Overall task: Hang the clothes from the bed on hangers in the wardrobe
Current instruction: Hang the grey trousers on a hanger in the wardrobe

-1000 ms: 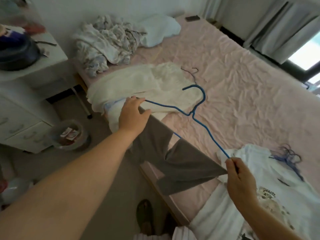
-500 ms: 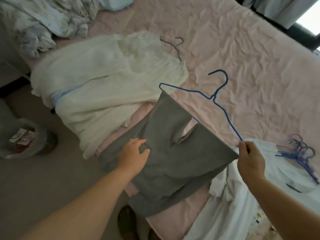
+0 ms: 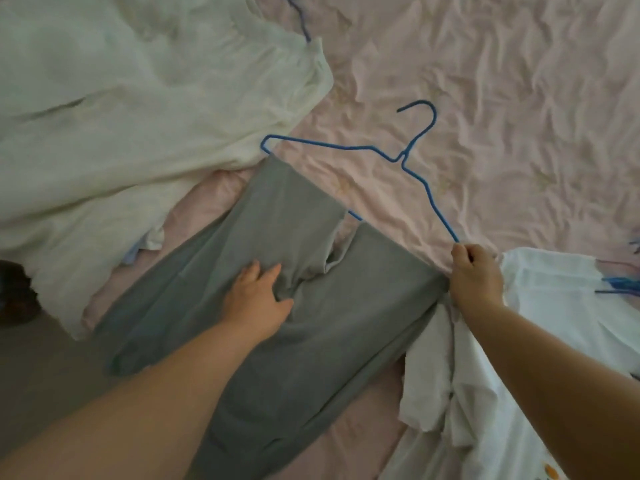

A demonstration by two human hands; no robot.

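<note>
On bed edge: grey trousers (image 3: pixel 277 306) draped over blue wire hanger (image 3: pixel 346 147)'s bar.
Change: left hand (image 3: pixel 256 299) has dropped from hanger's end onto trousers, fingers flat, smoothing.
Right hand (image 3: pixel 476 271): pinches hanger's other corner.
Meaning: trousers nearly hung; wardrobe trip pending.
Surface: wrinkled pink sheet (image 3: pixel 485 116); cream garment (image 3: pixel 138 116), white shirt (image 3: pixel 540 323) alongside.

A: Illumination is dim, soft and even; the pink sheet (image 3: pixel 502 98) is brightest toward the upper right, and no glare appears.

B: Shadows?

A: Faint only, in the sheet's wrinkles and beneath the left hand (image 3: pixel 258 299) on the grey cloth (image 3: pixel 311 323). The lower left corner falls darkest.

B: Sharpness?

A: Moderate. The blue hanger (image 3: pixel 403 155) reads crisply; the cream cloth (image 3: pixel 138 116) shows blocky smearing. Both forearms loom large and soft at the lower edges, typical wide-angle stretch.
</note>
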